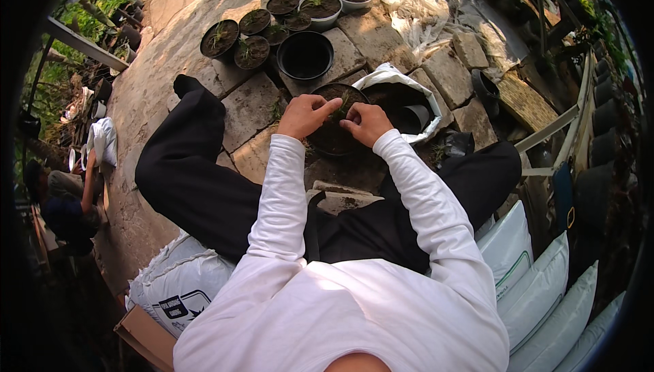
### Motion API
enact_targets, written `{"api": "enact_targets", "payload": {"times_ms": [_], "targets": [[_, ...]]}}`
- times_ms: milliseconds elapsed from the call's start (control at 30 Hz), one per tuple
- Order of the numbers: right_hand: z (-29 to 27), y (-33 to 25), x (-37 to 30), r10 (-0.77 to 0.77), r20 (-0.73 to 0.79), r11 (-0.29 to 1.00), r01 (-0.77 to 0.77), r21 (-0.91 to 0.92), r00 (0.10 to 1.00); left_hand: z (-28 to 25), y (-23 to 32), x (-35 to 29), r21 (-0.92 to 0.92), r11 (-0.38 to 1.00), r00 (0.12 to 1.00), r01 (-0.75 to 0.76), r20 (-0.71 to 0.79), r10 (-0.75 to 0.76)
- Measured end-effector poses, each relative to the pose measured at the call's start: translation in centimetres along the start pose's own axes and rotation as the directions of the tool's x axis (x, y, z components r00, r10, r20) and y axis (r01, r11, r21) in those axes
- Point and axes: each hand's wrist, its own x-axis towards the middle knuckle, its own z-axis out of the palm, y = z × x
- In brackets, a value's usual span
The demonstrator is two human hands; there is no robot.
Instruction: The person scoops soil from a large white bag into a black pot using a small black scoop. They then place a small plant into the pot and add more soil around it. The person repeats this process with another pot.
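White cotton sleeves (278,191) run up from the lower part of the frame to our two bare hands, which meet over a round dark pot (334,153) of soil just above the centre. Our left hand (304,116) comes over the pot's left side, its fingers bent and close together, pointing right; our right hand (368,122) comes in from the right with its fingers curled inward. Between them stands a small grassy plant (345,105), and we cannot tell whether either hand pinches its blades or only rests against them.

We judge the step in hand to be setting this plant upright in the pot. The next move seems to call for one hand steadying the blades while the other presses soil around the base, gently, since such thin leaves could bend or tear.

Just right of the pot, an open white sack (390,71) shows dark soil inside. Above, a black pot (305,64) sits near a cluster of planted pots (253,22) at the upper centre, on paving blocks (251,113).
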Motion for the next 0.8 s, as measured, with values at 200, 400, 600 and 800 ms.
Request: {"api": "enact_targets", "payload": {"times_ms": [200, 400, 600, 800], "targets": [[-0.1, 0.9, -0.1, 0.048, -0.048, 0.990, -0.041, 0.137, 0.998, -1.2, -1.9, 0.7, -0.157, 0.987, 0.993, -0.024, -0.122, 0.005], [1.0, 0.3, 0.7, 0.018, -0.086, 0.993, -0.007, 0.122, 0.996, -0.6, -2.2, 0.7, -0.139, 0.989, 0.991, -0.044, -0.129, 0.026], [0.1, 0.5, 1.1, 0.043, -0.170, 0.975, -0.004, 0.223, 0.984, -0.5, -2.4, 0.9, -0.128, 0.989, 0.993, -0.069, -0.104, 0.056], [-1.5, 1.1, 1.3, 0.064, -0.220, 0.976, -0.015, 0.215, 0.974, -0.7, -2.7, 0.7, -0.078, 0.985, 0.988, -0.155, -0.036, 0.153]]}}
